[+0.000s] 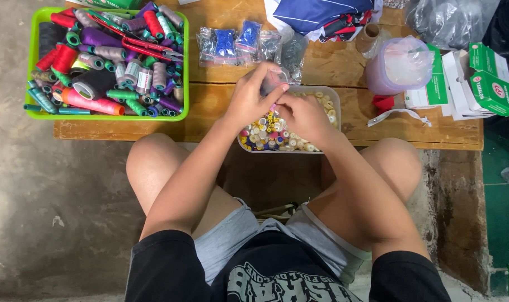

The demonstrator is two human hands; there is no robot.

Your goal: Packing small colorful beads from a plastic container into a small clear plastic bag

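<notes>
My left hand point(252, 98) pinches a small clear plastic bag point(273, 81) above a clear tray of mixed coloured buttons point(265, 136). My right hand point(302, 114) is right beside it, fingertips meeting the left hand's over the tray; what it holds is hidden. The tray point(334, 96) sits at the near edge of a low wooden table point(422, 131), just above my knees.
A green basket point(35, 61) full of thread spools and red scissors point(148, 47) stands at the left. Small bags of blue buttons point(225, 43) lie behind the tray. A purple lidded container point(397, 66), green-and-white boxes point(489, 84) and folded cloth point(321, 14) fill the right and back.
</notes>
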